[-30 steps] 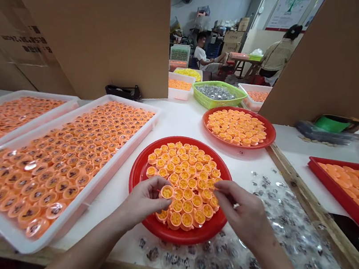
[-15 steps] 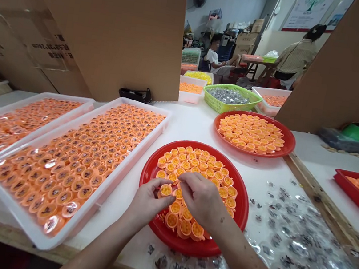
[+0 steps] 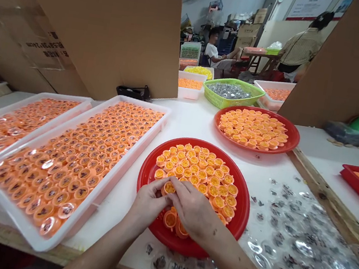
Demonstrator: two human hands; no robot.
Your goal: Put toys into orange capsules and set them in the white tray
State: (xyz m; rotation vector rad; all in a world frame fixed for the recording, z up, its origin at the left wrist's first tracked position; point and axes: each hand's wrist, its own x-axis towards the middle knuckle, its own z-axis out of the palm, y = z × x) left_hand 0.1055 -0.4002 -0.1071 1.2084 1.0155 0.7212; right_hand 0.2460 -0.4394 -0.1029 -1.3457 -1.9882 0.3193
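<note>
My left hand (image 3: pixel 147 204) grips a small orange plastic cup (image 3: pixel 169 188) with yellow beads inside, over the lower left of a round red plate (image 3: pixel 144 178). My right hand (image 3: pixel 191 210) comes in from the other side, its bunched fingertips against the same cup. Many similar orange cups (image 3: pixel 200 176) stand packed on the plate, and both hands hide part of them. A few more cups lie below my hands near the plate's front rim.
Two white trays (image 3: pixel 88 204) of orange cups with dark contents fill the left. Transparent plastic domes (image 3: pixel 291 245) lie scattered to the right. Behind stand a second red plate (image 3: pixel 258 149) and a green basket (image 3: pixel 232 99). Cardboard partitions flank the table, with seated people (image 3: pixel 300 49) beyond.
My right hand has moved left and now meets my left hand at the orange cup. The whole scene has shifted slightly in view.
</note>
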